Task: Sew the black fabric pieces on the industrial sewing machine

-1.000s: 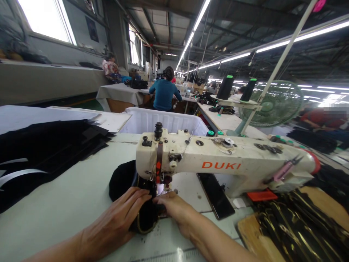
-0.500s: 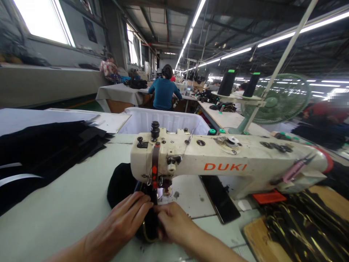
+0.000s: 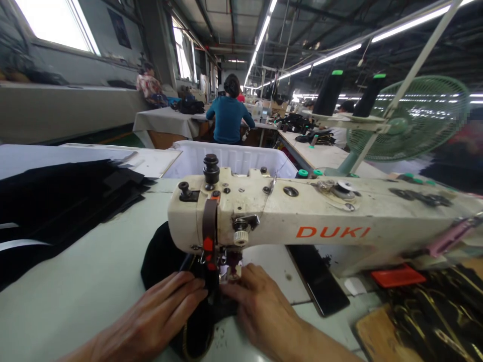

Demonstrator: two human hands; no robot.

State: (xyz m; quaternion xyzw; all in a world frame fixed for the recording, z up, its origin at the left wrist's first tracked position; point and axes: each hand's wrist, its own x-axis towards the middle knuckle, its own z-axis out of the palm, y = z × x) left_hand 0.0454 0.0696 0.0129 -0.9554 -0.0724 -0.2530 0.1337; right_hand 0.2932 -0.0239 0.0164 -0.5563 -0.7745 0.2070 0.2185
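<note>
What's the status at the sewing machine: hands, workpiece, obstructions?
Left hand flat on black fabric piece. Right hand pressing it at the presser foot of the sewing machine. Nothing between the hands and the foot.

One head-worn camera looks forward and down, very close over the worktop. The sewing machine fills the centre to 3 o'clock, and the factory hall recedes toward 12 o'clock.

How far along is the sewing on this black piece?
Done: part of the black fabric piece already lies behind the needle of the sewing machine. In hand: the left hand and right hand press it flat at the presser foot. Left: the zipper-edged part nearest the camera, plus the black stack beside it.
</note>
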